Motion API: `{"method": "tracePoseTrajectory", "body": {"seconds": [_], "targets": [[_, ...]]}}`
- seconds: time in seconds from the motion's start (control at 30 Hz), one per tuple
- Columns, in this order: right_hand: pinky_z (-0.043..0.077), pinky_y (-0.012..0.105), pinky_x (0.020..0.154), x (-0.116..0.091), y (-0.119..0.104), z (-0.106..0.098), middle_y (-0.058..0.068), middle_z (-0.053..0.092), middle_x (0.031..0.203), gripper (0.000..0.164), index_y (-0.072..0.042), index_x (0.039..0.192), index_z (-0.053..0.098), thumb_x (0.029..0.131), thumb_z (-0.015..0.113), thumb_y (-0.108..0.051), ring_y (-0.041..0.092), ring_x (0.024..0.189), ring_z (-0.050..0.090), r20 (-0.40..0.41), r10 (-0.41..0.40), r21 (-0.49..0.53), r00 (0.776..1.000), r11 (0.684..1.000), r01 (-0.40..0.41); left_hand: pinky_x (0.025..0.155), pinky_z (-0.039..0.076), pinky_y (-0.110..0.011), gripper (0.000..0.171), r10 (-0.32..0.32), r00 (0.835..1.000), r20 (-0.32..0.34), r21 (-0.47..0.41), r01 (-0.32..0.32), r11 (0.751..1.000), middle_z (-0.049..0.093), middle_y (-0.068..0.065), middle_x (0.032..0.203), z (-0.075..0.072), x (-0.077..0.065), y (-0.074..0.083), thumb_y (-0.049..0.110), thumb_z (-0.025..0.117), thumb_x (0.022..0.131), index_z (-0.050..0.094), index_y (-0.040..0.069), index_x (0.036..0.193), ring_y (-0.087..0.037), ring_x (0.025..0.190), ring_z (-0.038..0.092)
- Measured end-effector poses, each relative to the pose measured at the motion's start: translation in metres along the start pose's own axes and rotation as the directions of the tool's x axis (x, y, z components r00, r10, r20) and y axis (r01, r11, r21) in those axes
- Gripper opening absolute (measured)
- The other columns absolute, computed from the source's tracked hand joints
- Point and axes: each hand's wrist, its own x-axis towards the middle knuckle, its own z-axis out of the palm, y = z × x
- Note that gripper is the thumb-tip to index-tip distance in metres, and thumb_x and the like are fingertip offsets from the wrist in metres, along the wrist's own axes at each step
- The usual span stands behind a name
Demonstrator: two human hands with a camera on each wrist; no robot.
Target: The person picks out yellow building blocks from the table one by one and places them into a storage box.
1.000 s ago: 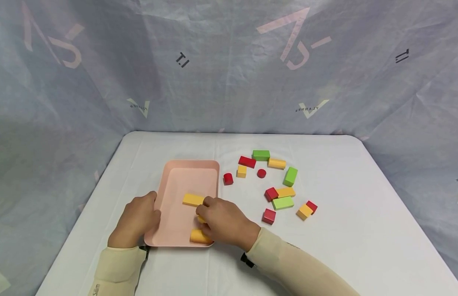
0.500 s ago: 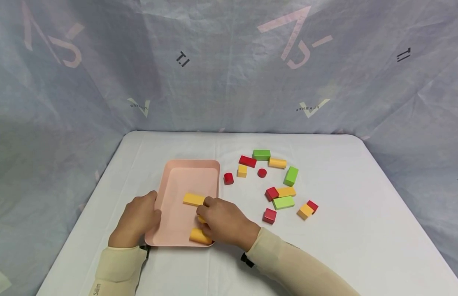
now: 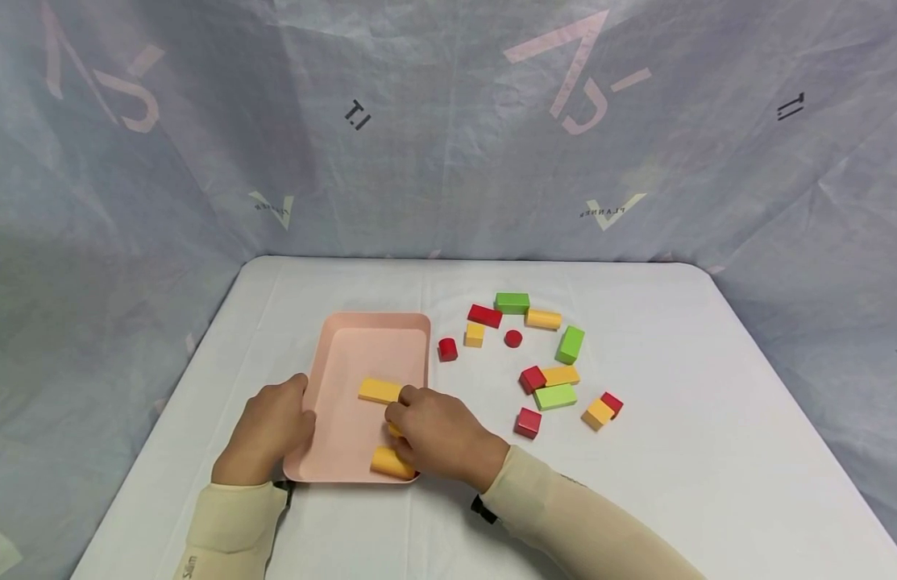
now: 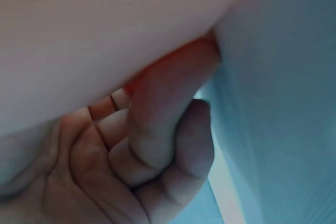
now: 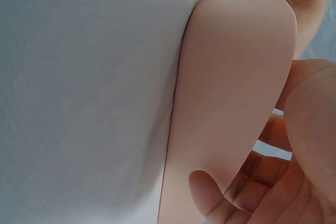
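A shallow pink tray (image 3: 346, 354) lies on the table, left of centre. My left hand (image 3: 269, 423) grips its left wall; in the left wrist view, curled fingers (image 4: 157, 114) press under the tray. Reaching over the right wall, my right hand (image 3: 441, 431) pinches a yellow block (image 3: 396, 429) inside the tray, mostly hidden by the fingers. Beyond that hand lies a flat yellow block (image 3: 379, 391), and nearer the front edge a yellow half-round block (image 3: 392, 463). From the right wrist, one fingertip (image 5: 203, 187) shows against the tray's outer wall.
Right of the tray, several loose blocks lie on the white table (image 3: 673, 483): a red cylinder (image 3: 448, 350), a green block (image 3: 512, 304), a yellow cylinder (image 3: 543, 319), a red cube (image 3: 528, 423) and others. Grey printed cloth (image 3: 448, 145) hangs behind and at the sides.
Both hands, the tray and the blocks stay almost where they were. Only a very slight shift of the whole view shows.
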Motion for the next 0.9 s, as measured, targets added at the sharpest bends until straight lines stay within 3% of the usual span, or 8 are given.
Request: {"method": "tracePoseTrajectory", "body": {"seconds": [0.9], "targets": [[0.041,0.021,0.054,0.0006,-0.0008,-0.0016,-0.008,0.041,0.078,0.014,-0.021,0.090,0.061,0.083,0.067,-0.031,0.006,0.064,0.037,0.014,0.001,-0.011,1.000,1.000,-0.001,0.049,0.039,-0.038,0.008,0.003,1.000,0.001,-0.006,-0.003,1.000,0.052,-0.006,0.065,-0.0002,0.0002,-0.0005,0.003,0.053,0.077,0.052,0.007,0.084,-0.022,0.055,0.045]]}}
